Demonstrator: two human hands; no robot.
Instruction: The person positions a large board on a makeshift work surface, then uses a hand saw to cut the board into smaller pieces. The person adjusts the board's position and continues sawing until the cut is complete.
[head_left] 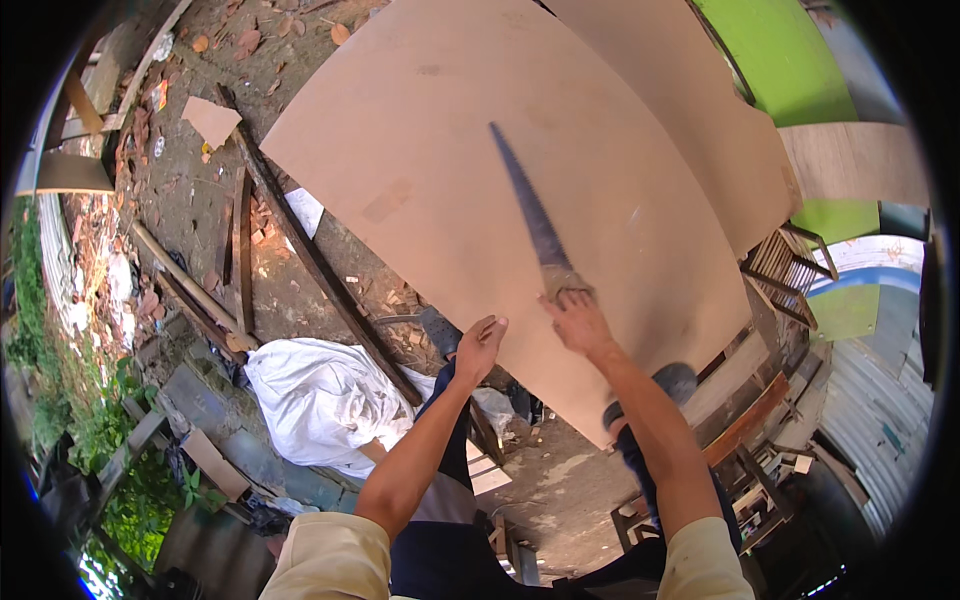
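Note:
A large brown sheet of board point(400, 130) spreads out in front of me. Across its middle lies a handsaw point(530, 205) with a dark, toothed blade; the tip points away from me and slightly left. My right hand point(578, 318) is closed round the saw's handle point(563, 280), low over the board. Near the board's near-left edge, my left hand point(482, 347) has its fingers partly stretched and nothing in them. Whether it touches the edge I cannot tell. One dark shoe point(675, 383) shows at the board's right side, another point(440, 330) by its left edge.
A second brown board point(690, 110) lies beyond the first. At left are a long dark wooden beam point(300, 240), a white cloth or sack point(320, 395) and scattered wood pieces. Slatted wooden furniture point(785, 270), green panels point(780, 60) and corrugated metal point(880, 410) stand at right.

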